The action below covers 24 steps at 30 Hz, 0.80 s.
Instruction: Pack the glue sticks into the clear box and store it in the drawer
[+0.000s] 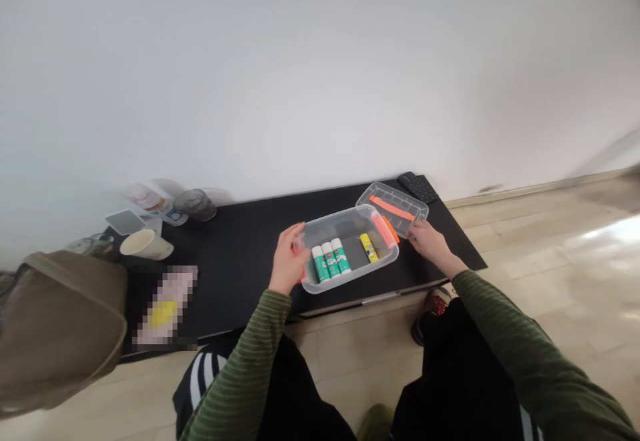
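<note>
A clear plastic storage box (357, 274) with orange latches sits on the black table (240, 247). Inside it, 3 green-and-white glue sticks (331, 262) lie side by side at the left, and a yellow glue stick (369, 248) lies apart toward the right. My left hand (289, 262) grips the box's left end, thumb at the rim near the latch. Behind the box's right end lies its clear lid (384, 192) with an orange handle. The fingers of my right hand (431, 243) are closed on the lid's near right corner.
A black keypad-like object (420, 189) is at the table's back right corner. Toward the left stand a paper cup (147, 245), a glass jar (196, 205) and a white bottle (156, 202). A brown bag (65, 327) covers the left end; a white wall rises behind.
</note>
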Each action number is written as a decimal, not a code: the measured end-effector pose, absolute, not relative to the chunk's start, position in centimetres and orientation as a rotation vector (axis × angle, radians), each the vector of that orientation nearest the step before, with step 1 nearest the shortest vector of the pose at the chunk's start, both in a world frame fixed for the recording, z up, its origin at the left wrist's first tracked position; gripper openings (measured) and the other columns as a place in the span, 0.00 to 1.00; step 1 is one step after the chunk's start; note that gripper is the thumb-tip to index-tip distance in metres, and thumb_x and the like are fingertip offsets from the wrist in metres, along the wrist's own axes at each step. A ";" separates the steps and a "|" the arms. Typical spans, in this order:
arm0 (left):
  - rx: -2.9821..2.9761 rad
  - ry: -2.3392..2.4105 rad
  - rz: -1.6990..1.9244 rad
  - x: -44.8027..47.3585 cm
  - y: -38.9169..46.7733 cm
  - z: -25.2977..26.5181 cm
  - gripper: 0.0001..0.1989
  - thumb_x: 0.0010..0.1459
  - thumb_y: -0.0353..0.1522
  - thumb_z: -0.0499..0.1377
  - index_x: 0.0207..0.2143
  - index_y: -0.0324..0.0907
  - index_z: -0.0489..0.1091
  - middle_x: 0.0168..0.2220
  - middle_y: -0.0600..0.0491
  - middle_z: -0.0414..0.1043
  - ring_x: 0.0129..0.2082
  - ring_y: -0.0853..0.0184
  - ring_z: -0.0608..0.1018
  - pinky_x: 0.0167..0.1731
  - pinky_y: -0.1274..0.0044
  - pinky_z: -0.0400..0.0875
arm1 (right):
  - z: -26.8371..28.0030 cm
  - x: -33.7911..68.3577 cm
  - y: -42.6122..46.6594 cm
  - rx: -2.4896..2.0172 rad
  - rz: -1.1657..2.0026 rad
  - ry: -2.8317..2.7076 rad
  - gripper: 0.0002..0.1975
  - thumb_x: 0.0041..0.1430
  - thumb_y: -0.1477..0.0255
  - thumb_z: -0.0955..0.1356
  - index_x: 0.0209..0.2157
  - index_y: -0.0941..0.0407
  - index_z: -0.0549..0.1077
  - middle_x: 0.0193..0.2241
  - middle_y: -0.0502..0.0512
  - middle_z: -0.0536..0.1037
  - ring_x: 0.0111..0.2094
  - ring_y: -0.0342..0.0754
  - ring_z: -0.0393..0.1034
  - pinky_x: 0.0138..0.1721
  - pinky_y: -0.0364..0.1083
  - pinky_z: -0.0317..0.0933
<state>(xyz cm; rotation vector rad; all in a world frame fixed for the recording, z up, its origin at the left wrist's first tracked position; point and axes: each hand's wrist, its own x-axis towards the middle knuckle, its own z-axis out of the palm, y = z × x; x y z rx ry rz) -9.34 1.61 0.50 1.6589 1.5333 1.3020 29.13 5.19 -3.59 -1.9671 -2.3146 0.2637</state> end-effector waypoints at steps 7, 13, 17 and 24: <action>1.626 1.460 1.257 -9.4 2.2 0.4 0.31 0.45 0.22 0.54 0.53 0.45 0.70 0.56 0.48 0.65 0.53 0.61 0.74 0.56 0.65 0.69 | -1.2 29.6 4.6 -1.619 0.206 -2.126 0.07 0.62 0.75 0.60 0.38 0.56 0.69 0.43 0.62 0.73 0.48 0.53 0.66 0.51 0.50 0.62; 1.639 1.480 1.237 -9.2 2.2 0.5 0.30 0.45 0.23 0.55 0.53 0.45 0.70 0.56 0.48 0.65 0.52 0.61 0.75 0.57 0.65 0.69 | 1.2 30.2 3.7 -1.548 0.242 -1.735 0.10 0.63 0.70 0.62 0.46 0.56 0.65 0.44 0.62 0.76 0.39 0.51 0.72 0.41 0.50 0.66; 1.639 1.472 1.250 -9.1 2.3 0.4 0.30 0.45 0.23 0.55 0.54 0.44 0.69 0.57 0.48 0.65 0.53 0.61 0.74 0.57 0.66 0.68 | 3.9 30.1 3.4 -1.302 0.239 -1.316 0.13 0.64 0.62 0.64 0.46 0.55 0.64 0.42 0.59 0.76 0.36 0.47 0.75 0.35 0.47 0.68; 1.536 1.437 1.257 -9.3 3.3 -0.6 0.31 0.46 0.24 0.57 0.56 0.44 0.68 0.58 0.47 0.67 0.54 0.60 0.74 0.57 0.64 0.67 | 6.4 30.3 4.4 -1.083 0.526 -0.804 0.18 0.63 0.55 0.65 0.44 0.54 0.68 0.43 0.58 0.78 0.40 0.50 0.78 0.22 0.40 0.64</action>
